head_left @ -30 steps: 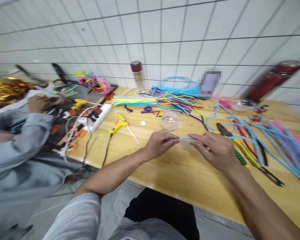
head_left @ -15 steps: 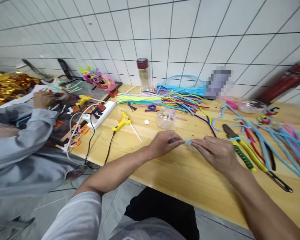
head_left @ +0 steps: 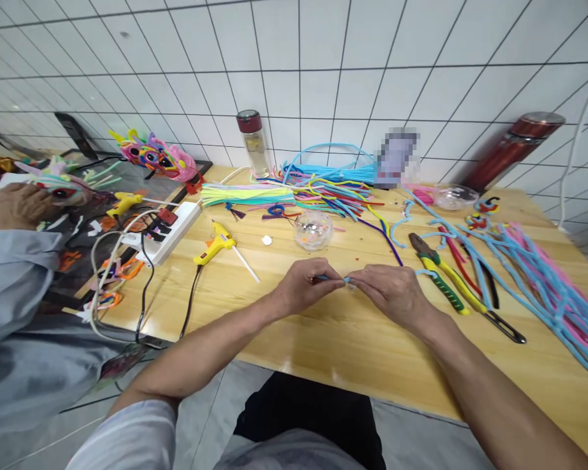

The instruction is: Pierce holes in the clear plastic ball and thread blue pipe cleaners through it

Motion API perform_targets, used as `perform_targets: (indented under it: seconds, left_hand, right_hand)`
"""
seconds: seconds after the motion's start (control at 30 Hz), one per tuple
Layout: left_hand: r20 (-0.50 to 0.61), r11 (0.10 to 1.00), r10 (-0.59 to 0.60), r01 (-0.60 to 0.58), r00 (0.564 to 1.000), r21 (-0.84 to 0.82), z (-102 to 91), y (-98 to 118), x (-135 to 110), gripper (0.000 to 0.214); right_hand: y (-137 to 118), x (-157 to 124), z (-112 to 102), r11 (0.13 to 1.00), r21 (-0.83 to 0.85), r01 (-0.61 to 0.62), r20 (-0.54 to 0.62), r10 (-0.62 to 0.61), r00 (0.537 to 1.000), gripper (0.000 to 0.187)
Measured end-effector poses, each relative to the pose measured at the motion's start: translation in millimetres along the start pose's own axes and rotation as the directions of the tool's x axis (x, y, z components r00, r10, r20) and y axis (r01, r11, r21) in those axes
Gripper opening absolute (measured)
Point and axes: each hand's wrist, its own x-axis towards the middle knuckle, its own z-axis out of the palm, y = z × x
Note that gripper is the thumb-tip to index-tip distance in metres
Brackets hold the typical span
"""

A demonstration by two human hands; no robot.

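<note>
A light blue pipe cleaner (head_left: 346, 280) is pinched between both my hands above the table's near half. My left hand (head_left: 304, 285) has thumb and fingers pressed together on it. My right hand (head_left: 392, 292) grips it close by, fingertips almost touching the left ones. Only a short bit shows between them; a blue end (head_left: 425, 273) sticks out past the right hand. Just beyond my hands sits a clear round plastic container (head_left: 313, 230) with small bits in it. Pliers (head_left: 437, 274) with green and yellow handles lie right of my right hand.
A yellow glue gun (head_left: 216, 243) and white power strip (head_left: 169, 236) with cords lie left. Pipe cleaner bundles (head_left: 247, 194) line the back, near a glass bottle (head_left: 253, 145). More pipe cleaners (head_left: 563, 307) and a red flask (head_left: 514, 147) are right. A co-worker's hand (head_left: 22, 205) works far left.
My hands have come closer together, so less of the blue pipe cleaner shows between them. The view has shifted slightly to the right.
</note>
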Motion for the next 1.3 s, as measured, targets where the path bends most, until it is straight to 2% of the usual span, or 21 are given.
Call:
perform_targets:
  seconds: [0.13, 0.2, 0.3, 0.4, 0.47, 0.57, 0.73, 0.87, 1.0, 1.1, 1.2, 1.3]
  left_hand:
    - [0.078, 0.999, -0.02, 0.023, 0.997, -0.036, -1.9, -3.5, 0.2, 0.027]
    - [0.081, 0.995, -0.075, 0.08, 0.994, -0.055, -2.8, -4.4, 1.3, 0.031]
    - [0.023, 0.955, -0.223, 0.223, 0.975, -0.197, -1.8, -4.9, 3.5, 0.041]
    - [0.008, 0.859, -0.366, 0.341, 0.931, -0.383, 2.5, -5.5, 5.0, 0.054]
    - [0.009, 0.812, -0.432, 0.394, 0.902, -0.431, 6.0, -5.5, 4.9, 0.051]
    - [-0.02, 0.796, -0.476, 0.422, 0.879, -0.434, 9.5, -4.0, 3.7, 0.047]
    - [-0.071, 0.817, -0.459, 0.389, 0.886, -0.425, 8.7, -0.7, 1.7, 0.045]
    - [-0.112, 0.866, -0.427, 0.37, 0.897, -0.337, 7.8, -0.4, -0.4, 0.043]
    - [-0.138, 0.93, -0.334, 0.302, 0.932, -0.209, 9.5, 0.2, -4.7, 0.039]
    - [-0.157, 0.967, -0.247, 0.234, 0.956, -0.096, 9.6, 2.6, -6.8, 0.039]
    - [-0.147, 0.977, -0.211, 0.214, 0.966, 0.001, 7.9, 5.0, -6.3, 0.041]
    - [-0.094, 0.975, -0.224, 0.224, 0.97, -0.011, 5.9, 4.5, -4.6, 0.036]
  right_hand:
    - [1.9, 0.0, -0.1, 0.998, 0.063, -0.025, 0.091, 0.019, 0.996, 0.026]
    - [1.9, -0.2, 0.4, 0.99, 0.119, -0.07, 0.113, 0.057, 0.992, 0.025]
    - [-1.6, 0.7, 2.0, 0.962, 0.201, -0.182, 0.053, 0.175, 0.983, 0.024]
    - [-8.7, 2.7, 5.3, 0.914, 0.283, -0.291, -0.034, 0.313, 0.949, 0.022]
    - [-13.6, 4.1, 8.0, 0.887, 0.335, -0.317, -0.047, 0.352, 0.935, 0.021]
    - [-18.6, 5.6, 11.3, 0.871, 0.369, -0.325, -0.029, 0.36, 0.932, 0.021]
    - [-20.2, 4.5, 15.2, 0.875, 0.354, -0.332, -0.002, 0.356, 0.935, 0.023]
    - [-20.2, 3.0, 18.0, 0.864, 0.345, -0.367, 0.057, 0.37, 0.927, 0.024]
    - [-23.0, 3.0, 20.7, 0.858, 0.342, -0.383, 0.111, 0.368, 0.923, 0.029]
    - [-25.9, 2.2, 23.0, 0.893, 0.302, -0.335, 0.121, 0.312, 0.942, 0.039]
    - [-27.6, 0.6, 25.1, 0.908, 0.29, -0.301, 0.14, 0.271, 0.952, 0.039]
    - [-27.5, -1.2, 26.8, 0.894, 0.3, -0.332, 0.146, 0.301, 0.942, 0.035]
